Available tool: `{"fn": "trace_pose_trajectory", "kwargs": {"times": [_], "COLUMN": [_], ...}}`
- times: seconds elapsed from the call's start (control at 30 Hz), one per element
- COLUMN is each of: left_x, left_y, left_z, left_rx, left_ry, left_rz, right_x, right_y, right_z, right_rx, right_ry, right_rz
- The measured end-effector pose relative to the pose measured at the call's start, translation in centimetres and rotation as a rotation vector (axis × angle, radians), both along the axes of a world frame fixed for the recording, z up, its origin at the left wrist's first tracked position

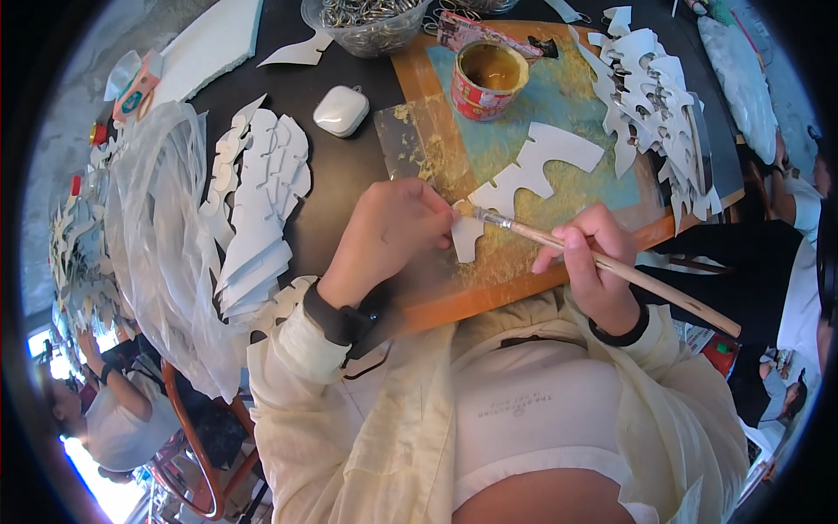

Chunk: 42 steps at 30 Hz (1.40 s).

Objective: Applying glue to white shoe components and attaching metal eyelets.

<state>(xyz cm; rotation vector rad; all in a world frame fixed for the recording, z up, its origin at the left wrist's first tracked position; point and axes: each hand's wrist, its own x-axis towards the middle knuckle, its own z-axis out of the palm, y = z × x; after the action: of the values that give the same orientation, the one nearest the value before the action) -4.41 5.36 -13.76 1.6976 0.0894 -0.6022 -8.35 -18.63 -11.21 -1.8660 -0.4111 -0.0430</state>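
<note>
My right hand (598, 262) grips the wooden handle of a paintbrush (659, 291), whose bristles point left and meet the top of a small white cut-out piece (467, 242). That small piece is pinched at its upper edge by the fingertips of my left hand (397, 223). Just beyond the bristles lies a larger white notched cut-out (534, 170), flat on the stained work board (428, 301). Farther back, a red tin (476, 106) holds yellowish-brown glue-like stuff. Yellow smears and crumbs cover the board around it.
White cut-outs lie in an overlapping stack (262, 192) at left, beside a clear plastic bag (157, 236). More cut-outs (650, 96) are heaped at right. A white case (341, 111), a tub of metal rings (371, 39) and a tissue pack (135, 92) stand farther back. Other people sit nearby.
</note>
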Motion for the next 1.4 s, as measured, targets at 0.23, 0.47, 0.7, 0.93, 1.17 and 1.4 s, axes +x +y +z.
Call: {"fn": "trace_pose_trajectory", "kwargs": {"times": [0.23,0.47,0.7,0.93,1.17,1.4], "left_x": [-0.1,-0.1,-0.7,-0.4,-0.5,-0.5], "left_y": [0.1,0.2,0.8,0.0,0.1,0.0], "left_z": [-0.3,-0.2,-1.3,-0.2,0.2,0.1], "left_rx": [-0.003,-0.002,-0.081,-0.045,-0.060,-0.002], "left_ry": [-0.027,-0.061,-0.185,-0.100,-0.088,-0.091], "left_rz": [0.015,-0.003,-0.044,-0.019,-0.024,-0.022], "right_x": [0.8,2.5,9.5,16.2,16.5,18.1], "right_y": [-1.0,-3.7,-7.8,-10.0,-11.8,-12.1], "right_z": [1.0,3.6,5.3,3.0,2.9,5.5], "right_rx": [-0.113,0.028,0.156,0.090,0.152,0.092], "right_ry": [-0.261,-0.375,-0.318,0.097,0.100,-0.038], "right_rz": [-0.076,0.052,-0.218,-0.177,-0.309,-0.129]}}
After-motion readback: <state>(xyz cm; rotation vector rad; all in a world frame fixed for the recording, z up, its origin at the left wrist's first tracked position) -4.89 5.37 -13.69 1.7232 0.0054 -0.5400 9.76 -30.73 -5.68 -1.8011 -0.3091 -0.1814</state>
